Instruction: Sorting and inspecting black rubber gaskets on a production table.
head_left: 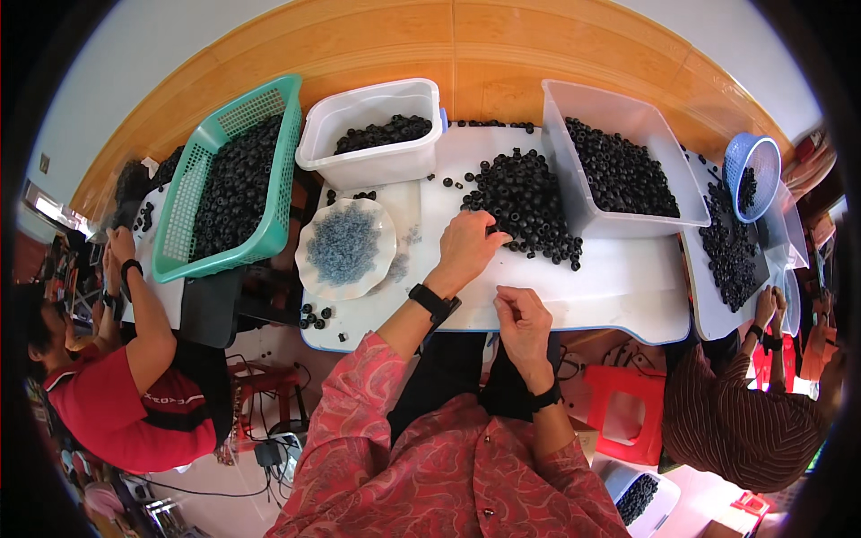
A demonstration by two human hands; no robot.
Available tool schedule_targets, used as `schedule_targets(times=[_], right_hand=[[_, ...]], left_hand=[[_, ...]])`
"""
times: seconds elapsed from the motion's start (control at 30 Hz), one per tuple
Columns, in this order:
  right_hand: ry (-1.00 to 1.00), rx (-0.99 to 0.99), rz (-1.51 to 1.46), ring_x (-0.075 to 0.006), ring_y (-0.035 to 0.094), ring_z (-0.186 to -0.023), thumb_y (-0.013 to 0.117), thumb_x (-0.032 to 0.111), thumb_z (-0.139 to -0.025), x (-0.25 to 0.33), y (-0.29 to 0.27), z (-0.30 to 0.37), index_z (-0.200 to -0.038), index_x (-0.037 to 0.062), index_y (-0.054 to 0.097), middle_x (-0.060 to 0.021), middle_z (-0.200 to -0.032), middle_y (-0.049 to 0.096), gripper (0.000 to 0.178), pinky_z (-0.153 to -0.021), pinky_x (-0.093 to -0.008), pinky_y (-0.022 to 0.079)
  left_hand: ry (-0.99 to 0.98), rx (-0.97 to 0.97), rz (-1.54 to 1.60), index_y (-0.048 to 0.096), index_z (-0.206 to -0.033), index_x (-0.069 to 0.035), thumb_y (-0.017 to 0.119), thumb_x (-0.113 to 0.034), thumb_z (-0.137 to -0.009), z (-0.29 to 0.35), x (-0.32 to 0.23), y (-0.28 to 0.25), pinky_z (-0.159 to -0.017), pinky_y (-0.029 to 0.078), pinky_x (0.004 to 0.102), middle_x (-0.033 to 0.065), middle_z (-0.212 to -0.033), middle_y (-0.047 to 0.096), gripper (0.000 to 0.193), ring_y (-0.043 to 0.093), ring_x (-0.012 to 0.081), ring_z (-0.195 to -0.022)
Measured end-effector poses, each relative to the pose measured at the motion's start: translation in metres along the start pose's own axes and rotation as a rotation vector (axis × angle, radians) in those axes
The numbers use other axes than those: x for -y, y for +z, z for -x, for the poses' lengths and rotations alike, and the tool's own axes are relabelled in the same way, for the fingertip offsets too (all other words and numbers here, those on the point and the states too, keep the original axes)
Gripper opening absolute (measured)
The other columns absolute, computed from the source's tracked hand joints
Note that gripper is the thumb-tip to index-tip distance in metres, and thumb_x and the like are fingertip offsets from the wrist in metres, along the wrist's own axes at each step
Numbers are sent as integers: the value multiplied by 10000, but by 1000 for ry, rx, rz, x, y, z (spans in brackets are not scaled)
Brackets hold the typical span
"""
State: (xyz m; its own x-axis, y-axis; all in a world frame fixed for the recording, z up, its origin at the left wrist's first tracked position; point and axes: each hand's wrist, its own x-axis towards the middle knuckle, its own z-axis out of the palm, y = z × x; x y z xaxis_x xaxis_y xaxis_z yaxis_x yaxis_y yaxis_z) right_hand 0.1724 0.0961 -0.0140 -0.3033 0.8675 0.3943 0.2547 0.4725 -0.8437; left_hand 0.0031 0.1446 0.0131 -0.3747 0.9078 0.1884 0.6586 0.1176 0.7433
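Black ring-shaped beads [525, 202] lie heaped toward the white table's [619, 287] far edge, beside a clear tub [560, 170]. Left hand [466, 249] rests on the heap's near side, fingers curled. Right hand [522, 323], at the near edge, seems pinched shut, perhaps on a bead.

Green basket [269, 235], blue bowl [752, 152], red stool [628, 394]

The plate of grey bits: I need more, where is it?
In the head view, the plate sits left of the left hand, below the white tub and beside the green basket.
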Motion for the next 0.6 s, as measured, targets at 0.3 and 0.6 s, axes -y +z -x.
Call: schedule_targets(times=[0.3,0.6], right_hand=[[9,3,-13,-200,656,-662,683,-37,-832,-1,0,0,-982,19,670,-125,-862,660,161,-596,-288,518],[10,18,-10,-205,671,-687,687,-39,-837,-1,0,1,-989,19,669,-123,-889,664,165,-613,-293,531]], left_hand=[[-166,204,559,680,-1024,30,742,-65,-814,17,5,-22,-709,558,319,150,-973,691,239,697,209,-833],[-170,238,1219,609,-1197,57,575,58,-935,70,-8,-57,-887,582,316,131,-1090,676,264,688,194,-959]])
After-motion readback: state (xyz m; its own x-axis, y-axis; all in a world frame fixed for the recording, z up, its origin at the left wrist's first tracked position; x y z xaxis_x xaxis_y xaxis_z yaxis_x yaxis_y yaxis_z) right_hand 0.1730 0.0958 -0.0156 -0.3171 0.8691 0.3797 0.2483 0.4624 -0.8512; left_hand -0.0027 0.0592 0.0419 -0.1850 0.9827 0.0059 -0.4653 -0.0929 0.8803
